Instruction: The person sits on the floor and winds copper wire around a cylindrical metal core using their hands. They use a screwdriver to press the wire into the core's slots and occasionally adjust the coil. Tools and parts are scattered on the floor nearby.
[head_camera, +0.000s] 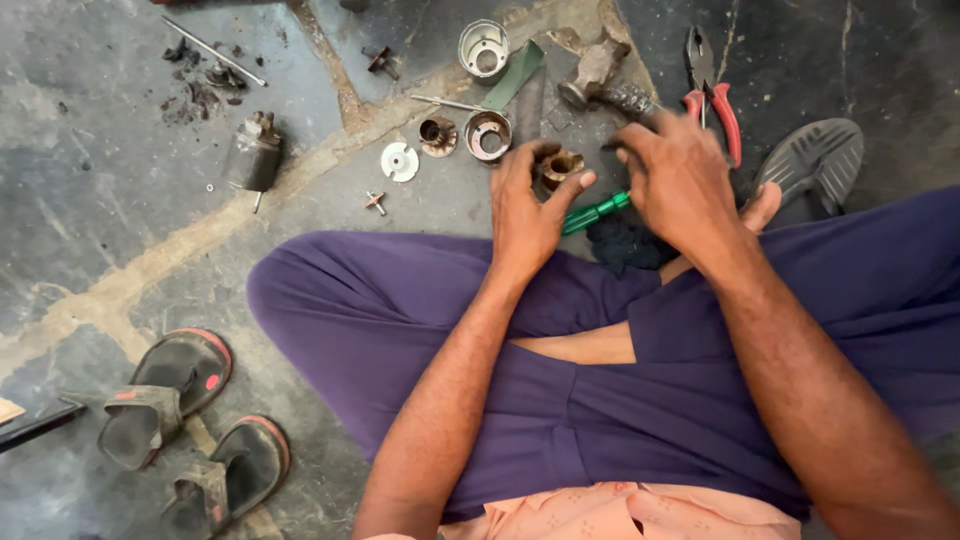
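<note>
The stone floor (120, 230) carried everything, and the person sat cross-legged on it in purple trousers (420, 330). All positions below are given from the brass part (561, 166), which lay just beyond the knees.

A pair of worn sandals (185, 430) lay far to the near left of the brass part, and a grey shoe sole (815, 158) lay well to its right. A dark cylindrical motor body (253, 157) rested well to the left. A hammer (596, 72) lay just beyond the brass part, and red-handled pliers (712, 90) beyond and to the right. A metal cup (484, 47) stood farther beyond, to the left.

The left hand (528, 205) held the brass part, its grip closed around it with thumb and fingers on either side. The right hand (675, 180) sat just to the right, its grip clenched over the end of a green-handled screwdriver (597, 212) whose handle pointed out below the brass part.

Smaller pieces lay just left of the brass part: a metal ring (488, 134), a small bushing (437, 135), a white disc (399, 161) and a small cross-shaped pin (375, 202).

Judged from this layout, disassembly appeared well advanced: several parts were already separated and set out. The brass part was in hand, and the motor body lay untouched.
</note>
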